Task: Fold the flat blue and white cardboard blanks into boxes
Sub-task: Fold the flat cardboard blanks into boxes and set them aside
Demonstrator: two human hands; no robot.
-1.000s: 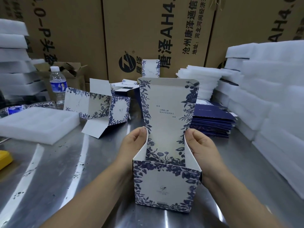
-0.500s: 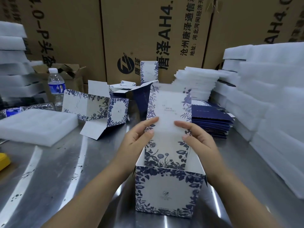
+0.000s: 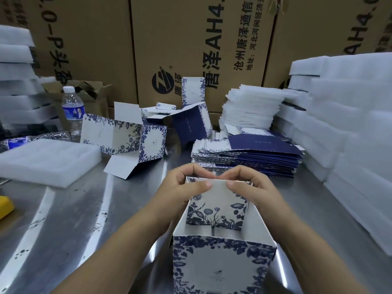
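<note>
Seen from the head camera, the blue and white floral cardboard box [image 3: 220, 270] stands upright on the shiny steel desk [image 3: 84, 219], close to the person and well short of the stack of flat blue and white cardboard blanks [image 3: 244, 158] behind it. The left hand [image 3: 182, 188] and right hand [image 3: 253, 187] both pinch the top edge of the box's lid flap [image 3: 218, 201], thumbs on its near white face and fingers curled behind it. The mouth points straight up. The flap rises from the far wall and leans toward the person, its long axis running from that hinge up to the pinched edge. Whether the box body is taller than it is deep I cannot tell through the wide lens. The main risk, as I judge it, is a crease that forms off the scored line if one thumb presses harder than the other, which would leave the lid skewed. The near side walls look slightly splayed, so a tuck could catch on them. The light box may also skid on the smooth steel under a forward push.
</note>
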